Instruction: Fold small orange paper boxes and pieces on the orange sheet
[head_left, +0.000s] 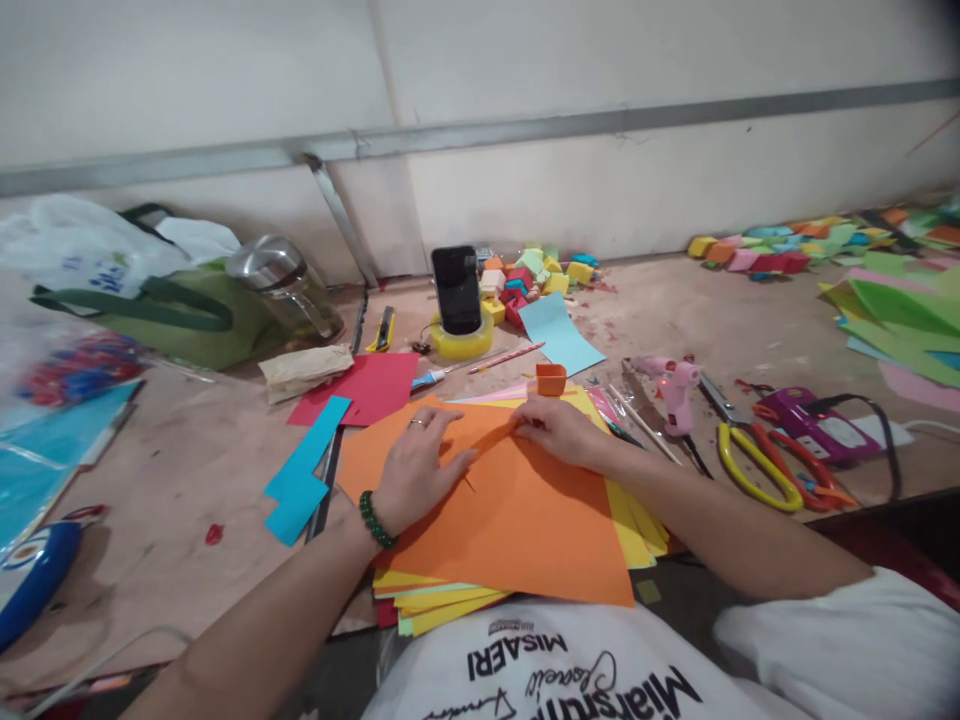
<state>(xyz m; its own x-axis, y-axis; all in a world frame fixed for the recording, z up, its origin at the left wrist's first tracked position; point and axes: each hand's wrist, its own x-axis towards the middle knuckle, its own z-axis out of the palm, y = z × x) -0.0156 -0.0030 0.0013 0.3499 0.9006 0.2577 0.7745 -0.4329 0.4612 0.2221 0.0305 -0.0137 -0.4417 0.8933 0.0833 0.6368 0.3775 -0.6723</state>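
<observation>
On top of a stack of coloured sheets lies a large orange sheet of paper (517, 540). My left hand (424, 470) rests on its left part, thumb and fingers spread apart. The fingers of my right hand (559, 430) are closed on a narrow orange paper strip (495, 436). That strip slants down toward my left thumb, and its colour blends with the sheet beneath. Just beyond my right hand sits a small orange folded paper box (551, 378).
A phone (457, 290) stands in a yellow tape roll (461, 342). Behind are several folded paper cubes (525, 275). To the right lie a pink glue gun (675, 390), scissors (757, 470) and a purple box (814, 425). Blue paper pieces (307, 470) lie left.
</observation>
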